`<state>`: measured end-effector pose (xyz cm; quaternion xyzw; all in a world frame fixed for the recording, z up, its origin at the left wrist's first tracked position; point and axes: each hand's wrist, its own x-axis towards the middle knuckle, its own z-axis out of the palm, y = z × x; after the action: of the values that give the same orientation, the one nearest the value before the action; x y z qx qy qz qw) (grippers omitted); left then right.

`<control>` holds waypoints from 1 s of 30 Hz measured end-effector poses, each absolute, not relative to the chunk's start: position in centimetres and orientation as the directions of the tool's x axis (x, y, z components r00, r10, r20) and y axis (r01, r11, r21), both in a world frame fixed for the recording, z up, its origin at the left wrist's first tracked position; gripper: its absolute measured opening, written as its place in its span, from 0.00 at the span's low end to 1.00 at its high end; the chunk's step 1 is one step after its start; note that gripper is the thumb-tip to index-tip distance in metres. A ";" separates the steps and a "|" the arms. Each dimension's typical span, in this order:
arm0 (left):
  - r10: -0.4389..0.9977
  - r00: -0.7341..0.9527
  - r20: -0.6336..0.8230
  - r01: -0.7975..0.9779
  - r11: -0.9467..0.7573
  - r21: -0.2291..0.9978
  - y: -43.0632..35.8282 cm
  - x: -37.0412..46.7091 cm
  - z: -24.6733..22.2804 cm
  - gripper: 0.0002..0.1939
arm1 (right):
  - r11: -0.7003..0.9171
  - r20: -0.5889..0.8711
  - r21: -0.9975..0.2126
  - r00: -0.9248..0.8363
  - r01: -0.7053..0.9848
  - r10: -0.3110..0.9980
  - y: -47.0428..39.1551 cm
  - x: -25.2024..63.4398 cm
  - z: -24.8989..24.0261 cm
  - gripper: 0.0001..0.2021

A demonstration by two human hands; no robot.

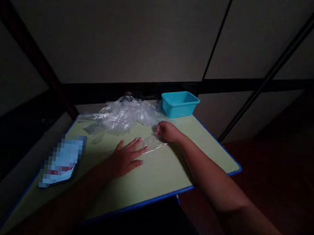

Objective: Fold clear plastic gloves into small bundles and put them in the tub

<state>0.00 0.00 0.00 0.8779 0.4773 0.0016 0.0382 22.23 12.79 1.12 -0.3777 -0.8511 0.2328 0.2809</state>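
On table (152,182), left hand (127,158) spread, right hand (170,132) pinching plastic (151,142), pixelated item (65,158) unreadable

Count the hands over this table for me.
2. The left hand lies spread, its fingertips at the clear plastic on the table; the right hand is curled, seeming to pinch that plastic, nearer the turquoise tub. No others show.

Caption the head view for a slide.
Left hand spread, right hand closed, on clear plastic atop a blue-edged table, turquoise tub behind.
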 end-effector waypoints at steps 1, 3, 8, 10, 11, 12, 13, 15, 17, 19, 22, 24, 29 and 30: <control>0.839 0.543 -0.031 0.839 -0.540 0.074 0.0 0.1 0.0 0.27 | 0.610 0.297 -0.611 -0.568 0.504 0.768 12.7 22.3 1.2 0.07; 0.841 0.541 -0.027 0.839 -0.537 0.083 0.1 0.3 0.1 0.27 | 0.612 0.287 -0.617 -0.583 0.495 0.760 12.7 22.3 1.3 0.06; 0.842 0.539 -0.015 0.840 -0.536 0.079 0.1 0.3 0.0 0.26 | 0.597 0.262 -0.620 -0.583 0.509 0.769 12.4 21.9 1.0 0.05; 0.845 0.534 -0.012 0.844 -0.532 0.069 0.1 0.3 0.0 0.27 | 0.584 0.255 -0.611 -0.566 0.534 0.784 12.3 21.7 1.0 0.05; 0.846 0.533 -0.012 0.845 -0.531 0.064 0.1 0.2 -0.1 0.27 | 0.577 0.251 -0.605 -0.556 0.549 0.793 12.3 21.7 1.0 0.04; 0.845 0.534 -0.012 0.844 -0.533 0.058 0.1 0.2 -0.1 0.27 | 0.569 0.248 -0.598 -0.545 0.565 0.801 12.3 21.7 1.0 0.04; 0.843 0.537 -0.011 0.843 -0.536 0.051 0.0 0.2 -0.1 0.27 | 0.560 0.244 -0.590 -0.533 0.581 0.810 12.2 21.6 1.1 0.04; 0.840 0.543 -0.010 0.839 -0.543 0.036 0.0 0.3 -0.1 0.26 | 0.542 0.237 -0.573 -0.508 0.615 0.828 12.2 21.6 1.2 0.03; 0.841 0.541 -0.003 0.841 -0.541 0.025 -0.1 0.3 -0.1 0.26 | 0.521 0.228 -0.556 -0.484 0.648 0.845 12.3 21.6 1.3 0.03; 0.848 0.530 0.011 0.848 -0.530 0.017 -0.2 0.3 -0.1 0.27 | 0.501 0.214 -0.542 -0.465 0.675 0.859 12.3 21.6 1.2 0.02; 0.857 0.515 0.030 0.857 -0.515 0.001 -0.3 0.4 0.1 0.30 | 0.474 0.190 -0.534 -0.447 0.700 0.874 12.4 21.5 1.2 0.02; 0.860 0.510 0.027 0.860 -0.510 -0.010 -0.3 0.5 0.3 0.31 | 0.466 0.184 -0.533 -0.440 0.707 0.879 12.3 21.4 1.3 0.01; 0.861 0.508 -0.021 0.862 -0.508 -0.003 -0.3 0.6 0.2 0.29 | 0.467 0.188 -0.520 -0.437 0.715 0.879 11.9 21.2 1.3 0.05; 0.862 0.507 -0.021 0.862 -0.507 0.006 -0.2 0.5 0.2 0.28 | 0.466 0.187 -0.516 -0.436 0.719 0.880 11.8 21.2 1.3 0.06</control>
<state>0.53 -0.24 0.18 0.8681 0.4963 -0.0077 0.0077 21.17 11.83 1.30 -0.4832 -0.8273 0.1833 0.2201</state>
